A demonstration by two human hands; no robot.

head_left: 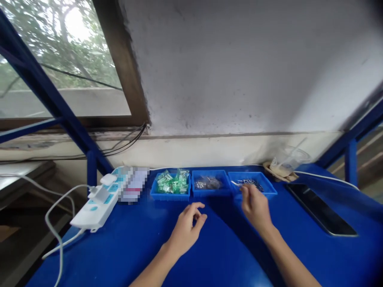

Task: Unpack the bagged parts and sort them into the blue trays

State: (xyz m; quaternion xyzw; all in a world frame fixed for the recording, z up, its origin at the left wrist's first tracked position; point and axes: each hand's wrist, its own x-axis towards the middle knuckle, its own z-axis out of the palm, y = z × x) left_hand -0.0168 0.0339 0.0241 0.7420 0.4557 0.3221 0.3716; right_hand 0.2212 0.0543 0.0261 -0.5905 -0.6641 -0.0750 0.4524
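My left hand point(187, 229) hovers over the blue table, below the bins, with thumb and fingers curved apart and nothing between them. My right hand point(255, 207) is at the front edge of the right blue bin point(271, 194), its fingers pinched on a thin silver metal piece point(237, 183) whose exact kind is too small to tell. That bin holds many small dark metal pieces point(256, 184), perhaps screws. In the middle blue bin point(211, 193) lie small greyish metal parts point(208, 183). Green-and-clear small packets point(172, 183) fill the left blue bin point(170, 197).
A white power strip point(97, 209) with plugs and cables stands at the left, beside a blurred-out phone-like item point(134, 185). At the right lie a black phone point(321, 209) and a clear plastic cup point(285, 161) on a brown holder. Blue frame posts flank the table point(143, 243).
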